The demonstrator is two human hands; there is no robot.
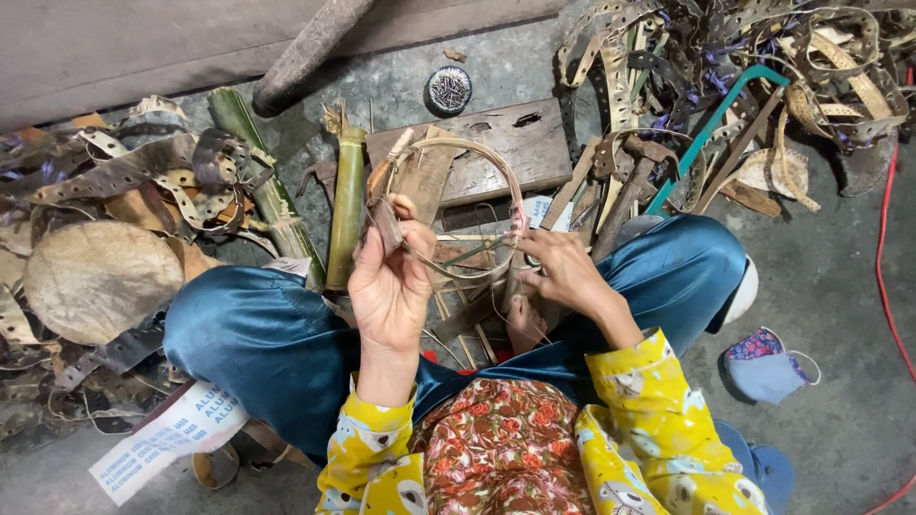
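Below, a white paper label with blue print lies flat on the grey concrete floor by the left knee; a small round tin sits near a wooden block. Scrap strips and green bamboo lie about. The left hand is closed around the cane hoop; the right hand pinches the hoop's other side.
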